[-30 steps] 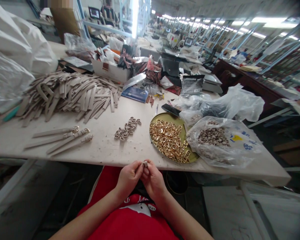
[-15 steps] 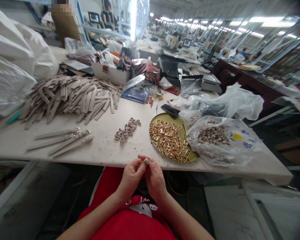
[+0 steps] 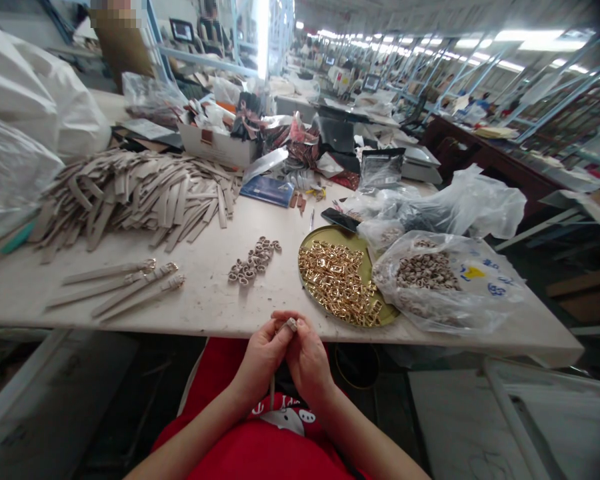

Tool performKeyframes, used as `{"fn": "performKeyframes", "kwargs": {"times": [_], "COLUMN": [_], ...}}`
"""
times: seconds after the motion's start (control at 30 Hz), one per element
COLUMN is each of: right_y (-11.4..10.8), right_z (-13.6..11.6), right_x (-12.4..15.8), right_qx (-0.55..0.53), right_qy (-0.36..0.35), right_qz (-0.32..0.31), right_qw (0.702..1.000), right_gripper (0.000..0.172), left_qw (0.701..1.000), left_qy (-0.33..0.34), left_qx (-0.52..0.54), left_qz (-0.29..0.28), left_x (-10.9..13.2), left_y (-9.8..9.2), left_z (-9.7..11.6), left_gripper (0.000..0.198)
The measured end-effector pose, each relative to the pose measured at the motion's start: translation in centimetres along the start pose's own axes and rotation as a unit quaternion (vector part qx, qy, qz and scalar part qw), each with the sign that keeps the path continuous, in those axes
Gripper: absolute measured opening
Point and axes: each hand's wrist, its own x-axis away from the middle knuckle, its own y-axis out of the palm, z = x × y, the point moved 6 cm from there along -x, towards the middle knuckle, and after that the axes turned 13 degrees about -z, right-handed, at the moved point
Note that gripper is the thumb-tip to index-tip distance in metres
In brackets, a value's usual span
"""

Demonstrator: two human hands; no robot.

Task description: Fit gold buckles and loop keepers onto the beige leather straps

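Note:
Just off the table's front edge, my left hand [image 3: 264,343] and my right hand [image 3: 307,350] meet, fingers closed on a grey-beige strap [image 3: 291,325]. Its end shows between the fingertips, and a thin length hangs below my left hand. Whether a buckle or loop is on it, I cannot tell. Ahead on the table lies a cluster of small beige strap loops [image 3: 250,261]. To the right, gold buckles [image 3: 337,277] fill much of a round olive-gold tray [image 3: 365,250]. Several straps with gold buckles [image 3: 135,283] lie at the left.
A big heap of beige straps [image 3: 130,193] covers the back left, beside white plastic sacking [image 3: 25,113]. At right sits a clear bag of more loops [image 3: 430,280]. A phone [image 3: 340,219], a blue packet [image 3: 267,191] and a scrap-filled box [image 3: 217,147] stand farther back.
Both hands stay together, with slight finger movement around the strap. More of the strap's end shows between the fingertips, and its hanging length has come into sight. The view has shifted slightly.

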Motion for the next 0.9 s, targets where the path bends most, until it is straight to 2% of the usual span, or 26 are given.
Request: {"fn": "performKeyframes", "kwargs": {"times": [0.13,0.27,0.37,0.5,0.63,0.7,0.8,0.9], "right_y": [0.0,-0.5,-0.8,-1.1,-1.4,-1.7,-1.7,-1.6], "right_z": [0.2,1.0,1.6,2.3,1.5,-0.1,-2.7,-3.3], "right_x": [-0.1,-0.2,-0.2,0.1,0.1,-0.2,-0.4,0.0], "right_qx": [-0.004,-0.008,-0.006,0.003,0.096,0.217,0.393,0.476], "right_qy": [0.011,0.015,0.01,0.02,0.028,-0.001,-0.039,-0.025], "right_qz": [0.005,0.024,0.041,0.035,0.004,0.004,-0.022,-0.078], "right_qw": [1.0,1.0,0.999,0.999,0.995,0.976,0.918,0.876], "right_gripper": [0.024,0.027,0.028,0.029,0.031,0.03,0.026,0.028], "left_qw": [0.995,0.976,0.964,0.962,0.973,0.968,0.95,0.93], "left_qy": [0.002,0.022,0.033,0.019,-0.011,-0.011,0.011,0.018], "left_qx": [-0.097,-0.214,-0.261,-0.268,-0.229,-0.25,-0.312,-0.365], "left_qz": [-0.019,0.023,0.045,0.059,0.024,0.019,0.023,0.029], "left_x": [-0.3,0.0,0.1,0.0,-0.1,0.0,0.6,2.0], "left_y": [-0.3,-0.8,-0.8,-1.2,-1.5,-1.5,-1.3,-1.0], "left_z": [0.7,1.2,0.9,0.2,-0.1,0.5,1.8,2.4], "left_gripper": [0.027,0.028,0.028,0.03,0.031,0.031,0.029,0.029]}}
